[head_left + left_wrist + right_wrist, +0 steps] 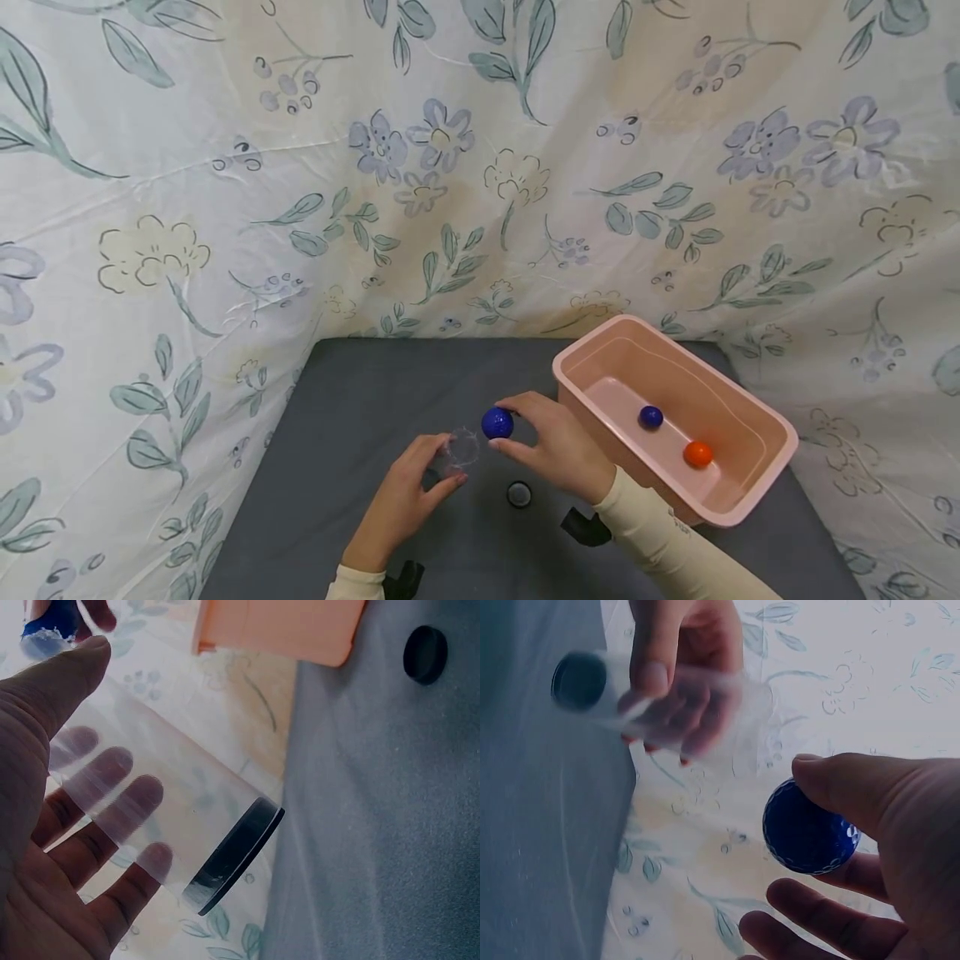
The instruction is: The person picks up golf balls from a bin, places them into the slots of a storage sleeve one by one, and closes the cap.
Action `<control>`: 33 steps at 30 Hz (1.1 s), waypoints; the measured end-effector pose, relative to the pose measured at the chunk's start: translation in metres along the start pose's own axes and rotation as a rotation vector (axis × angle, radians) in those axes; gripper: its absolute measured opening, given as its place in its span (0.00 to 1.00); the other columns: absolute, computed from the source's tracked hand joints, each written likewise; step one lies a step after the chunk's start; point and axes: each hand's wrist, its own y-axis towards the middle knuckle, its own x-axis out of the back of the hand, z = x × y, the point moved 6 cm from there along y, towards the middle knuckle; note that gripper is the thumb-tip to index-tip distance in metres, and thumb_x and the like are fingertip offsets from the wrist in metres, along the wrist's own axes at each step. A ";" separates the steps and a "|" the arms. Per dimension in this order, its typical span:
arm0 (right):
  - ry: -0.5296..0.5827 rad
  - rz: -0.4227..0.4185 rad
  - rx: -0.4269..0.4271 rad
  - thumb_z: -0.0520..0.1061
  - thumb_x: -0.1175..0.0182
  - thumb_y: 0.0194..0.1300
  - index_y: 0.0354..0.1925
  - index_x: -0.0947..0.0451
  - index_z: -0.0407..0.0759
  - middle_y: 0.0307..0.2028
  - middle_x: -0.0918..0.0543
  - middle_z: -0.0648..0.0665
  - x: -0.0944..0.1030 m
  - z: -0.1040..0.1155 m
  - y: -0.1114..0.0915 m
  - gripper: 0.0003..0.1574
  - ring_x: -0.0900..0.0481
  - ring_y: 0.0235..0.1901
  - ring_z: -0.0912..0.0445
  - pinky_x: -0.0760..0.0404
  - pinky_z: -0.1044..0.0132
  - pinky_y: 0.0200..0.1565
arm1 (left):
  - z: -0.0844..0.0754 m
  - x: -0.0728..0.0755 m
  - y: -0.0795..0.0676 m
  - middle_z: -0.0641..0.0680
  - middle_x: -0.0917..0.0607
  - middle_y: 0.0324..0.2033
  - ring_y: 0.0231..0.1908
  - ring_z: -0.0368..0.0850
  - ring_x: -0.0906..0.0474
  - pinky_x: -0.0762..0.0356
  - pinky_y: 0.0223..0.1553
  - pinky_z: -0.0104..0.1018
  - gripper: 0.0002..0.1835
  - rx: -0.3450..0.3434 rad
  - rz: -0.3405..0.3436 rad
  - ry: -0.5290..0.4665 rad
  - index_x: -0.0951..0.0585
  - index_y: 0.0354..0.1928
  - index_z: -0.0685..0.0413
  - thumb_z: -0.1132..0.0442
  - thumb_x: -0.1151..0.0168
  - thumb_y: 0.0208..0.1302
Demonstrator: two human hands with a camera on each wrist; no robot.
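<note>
My left hand grips a clear plastic tube, thumb on one side and fingers on the other. The tube is tilted, and a black cap covers its lower end. Its upper end points towards a blue dimpled golf ball. That ball is pinched between thumb and finger of my right hand, just right of the tube and apart from it in the head view. A loose round black cap lies on the table below both hands.
At the right stands a pink plastic bin, close beside my right forearm. Inside it lie a blue ball and an orange ball. Floral cloth hangs behind and beside the dark grey table.
</note>
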 end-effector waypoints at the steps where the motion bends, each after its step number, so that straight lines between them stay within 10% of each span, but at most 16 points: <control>1: 0.019 0.000 -0.004 0.61 0.32 0.57 0.55 0.22 0.51 0.50 0.18 0.54 -0.002 0.001 0.000 0.30 0.19 0.49 0.59 0.18 0.60 0.50 | -0.001 0.000 0.000 0.36 0.25 0.50 0.46 0.29 0.26 0.20 0.45 0.38 0.28 -0.004 0.000 0.000 0.30 0.62 0.29 0.44 0.35 0.60; 19: 0.218 0.107 -0.052 0.65 0.38 0.61 0.60 0.25 0.60 0.47 0.20 0.62 -0.040 0.008 -0.006 0.30 0.21 0.45 0.65 0.21 0.69 0.42 | -0.007 -0.002 0.001 0.34 0.25 0.50 0.47 0.29 0.25 0.20 0.47 0.37 0.26 -0.063 -0.010 -0.009 0.30 0.61 0.28 0.46 0.36 0.62; 33: 0.193 0.124 -0.089 0.66 0.44 0.65 0.61 0.27 0.62 0.50 0.20 0.60 -0.025 0.001 -0.002 0.28 0.23 0.49 0.65 0.20 0.64 0.45 | -0.005 -0.002 0.005 0.40 0.23 0.52 0.46 0.31 0.24 0.19 0.44 0.34 0.27 -0.037 0.018 -0.008 0.29 0.62 0.36 0.45 0.36 0.62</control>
